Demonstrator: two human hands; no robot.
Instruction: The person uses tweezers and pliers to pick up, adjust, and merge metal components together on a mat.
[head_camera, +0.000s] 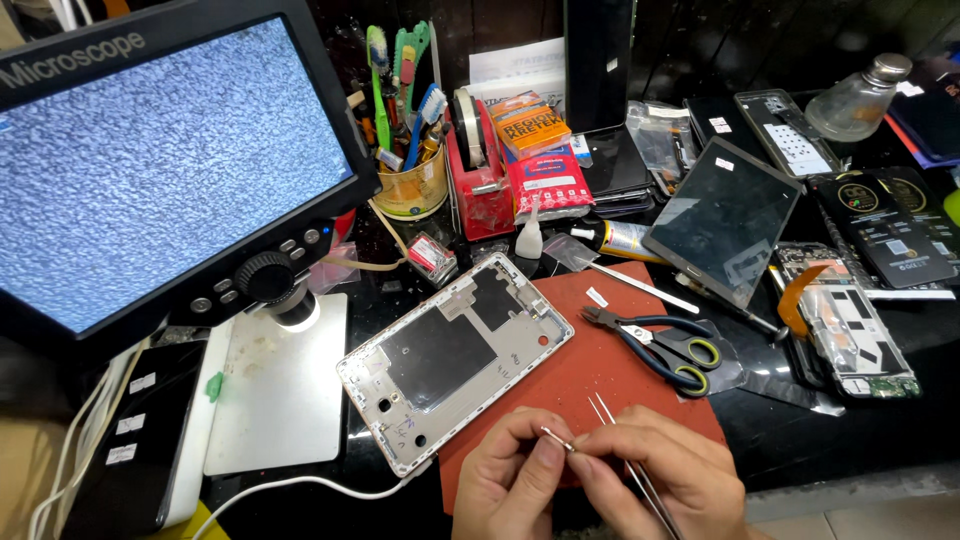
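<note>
Both hands meet at the near edge of the table, low in the head view. The left hand (512, 478) is curled, its thumb and forefinger pinched shut on a small metal part (556, 438) that pokes out toward the right hand. The right hand (665, 480) is closed around a pair of tweezers (620, 440), whose two thin tips stick up and away from the knuckles, just past the small metal part; whether the tips touch the part cannot be told.

Under the fingertips of both hands lies a red mat (600, 375). Just beyond the left hand, partly on the mat, lies a tablet back shell (455, 355), open side up, tilted so one corner points back at that hand. A white cable (300, 485) runs from near that corner off to the left of the left hand.

Beyond the right hand, on the far part of the mat, lie pliers (660, 340) with blue and yellow handles. Farther off to the right sits a dark tablet screen (722, 220) and a bare phone board (845, 330). Well to the left of the left hand stands a microscope monitor (150, 160) showing grey speckle, over a white base plate (280, 390).
</note>
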